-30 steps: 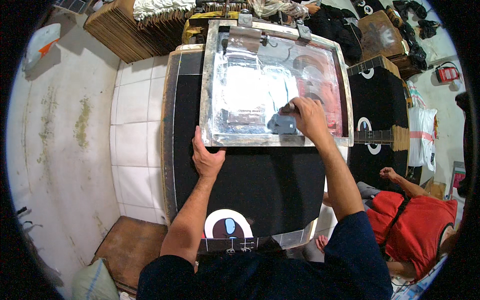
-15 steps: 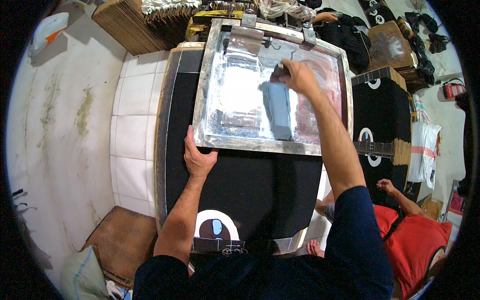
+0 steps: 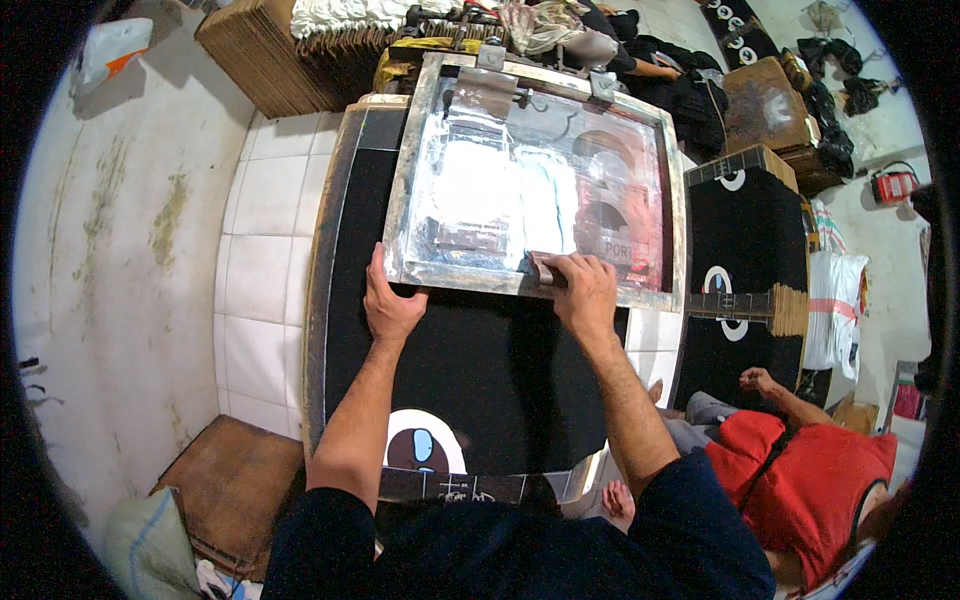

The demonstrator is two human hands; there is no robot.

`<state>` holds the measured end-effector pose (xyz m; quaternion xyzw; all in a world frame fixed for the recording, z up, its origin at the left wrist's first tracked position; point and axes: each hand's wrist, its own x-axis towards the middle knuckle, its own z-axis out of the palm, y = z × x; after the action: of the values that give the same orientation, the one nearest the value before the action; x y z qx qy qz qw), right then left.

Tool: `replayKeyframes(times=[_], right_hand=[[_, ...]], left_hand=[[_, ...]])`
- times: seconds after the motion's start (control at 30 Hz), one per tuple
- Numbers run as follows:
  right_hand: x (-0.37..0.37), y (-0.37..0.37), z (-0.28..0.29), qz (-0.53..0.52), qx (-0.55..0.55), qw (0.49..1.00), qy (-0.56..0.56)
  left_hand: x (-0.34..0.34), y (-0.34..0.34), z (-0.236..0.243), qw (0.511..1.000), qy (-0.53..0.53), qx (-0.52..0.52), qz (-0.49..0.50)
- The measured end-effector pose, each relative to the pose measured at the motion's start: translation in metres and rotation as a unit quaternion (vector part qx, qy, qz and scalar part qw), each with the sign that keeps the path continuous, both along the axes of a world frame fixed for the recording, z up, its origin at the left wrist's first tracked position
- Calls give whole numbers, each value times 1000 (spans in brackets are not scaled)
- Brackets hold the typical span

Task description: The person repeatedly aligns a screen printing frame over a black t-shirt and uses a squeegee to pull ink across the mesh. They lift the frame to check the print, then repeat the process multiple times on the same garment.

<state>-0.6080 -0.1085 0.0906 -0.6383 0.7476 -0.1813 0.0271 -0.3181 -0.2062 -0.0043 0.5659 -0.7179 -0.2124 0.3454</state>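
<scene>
A screen-printing frame [image 3: 460,279] lies over the far part of a board covered in black fabric [image 3: 500,385]. My left hand [image 3: 395,308] grips its near left corner, fingers along the side and thumb at the near edge. My right hand [image 3: 590,290] is closed on a dark squeegee [image 3: 541,268], at the near end of the mesh just inside the frame. Up the mesh from the squeegee runs a pale ink strip [image 3: 548,205] with blue edges. Two metal hinge clamps [image 3: 491,58] hold the frame's far side. A round white, brown and blue print [image 3: 425,442] shows on the fabric near me.
Another person in a red top [image 3: 800,480] is at the right, beside a second board with black fabric [image 3: 740,250]. Stacked brown boards [image 3: 265,55] and bundled cloth [image 3: 550,30] line the back. A stained wall [image 3: 140,230] rises at the left. A brown board [image 3: 230,490] lies at lower left.
My right hand has pulled the squeegee toward me, from the far part of the mesh to its near end. The wide blue-grey band is now a paler strip. My left hand keeps its hold.
</scene>
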Motion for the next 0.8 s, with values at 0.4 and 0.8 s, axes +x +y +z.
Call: replayKeyframes(times=[0.4,0.8], right_hand=[[-2,-22,86,-43,-243,967,64],[-65,-143,285,-198,-161,962,94]], left_hand=[[-19,-22,136,961,267,-66,-29],[111,-120,127,965,242,-53,-85]])
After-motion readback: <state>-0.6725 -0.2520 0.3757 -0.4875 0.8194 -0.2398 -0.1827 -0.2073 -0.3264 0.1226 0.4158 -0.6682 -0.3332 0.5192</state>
